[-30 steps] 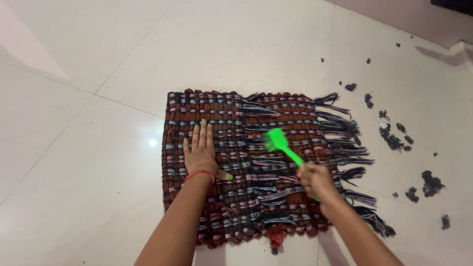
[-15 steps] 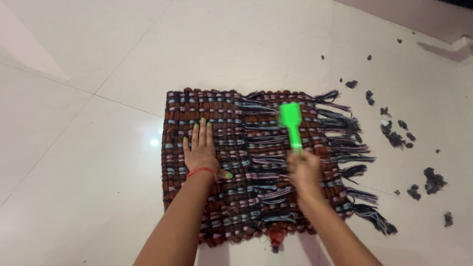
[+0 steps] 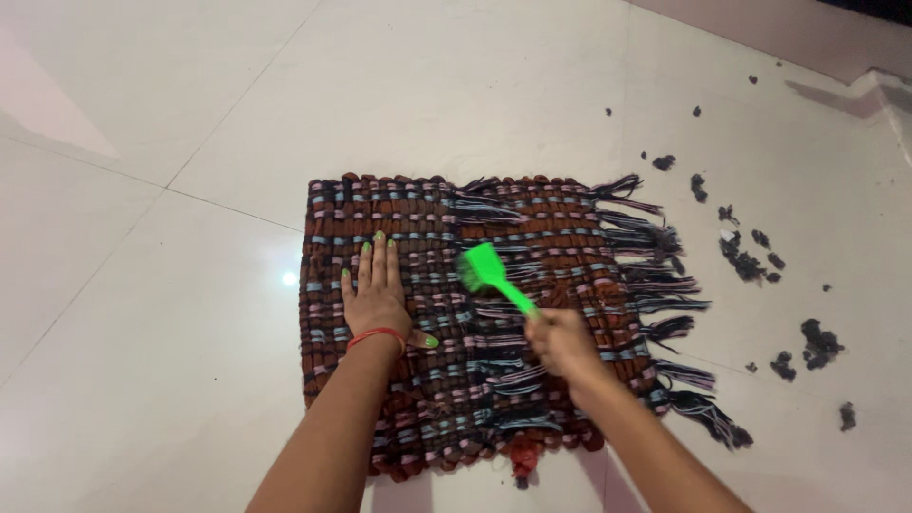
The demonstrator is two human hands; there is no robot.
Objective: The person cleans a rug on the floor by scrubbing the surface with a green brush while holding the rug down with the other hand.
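Tiled floor (image 3: 142, 399): brush (image 3: 486, 271) in right hand (image 3: 560, 344).

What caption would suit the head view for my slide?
Left hand pressed flat on a woven mat, right hand holding a green brush over it, dark lint on white floor.

A rough woven cloth mat (image 3: 475, 313) lies on glossy smooth tile floor (image 3: 171, 380); the green brush (image 3: 489, 274) looks plastic.

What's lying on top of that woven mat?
On the woven mat rest the flat left hand and the green brush, held by the right hand. The weave under the palm is hidden.
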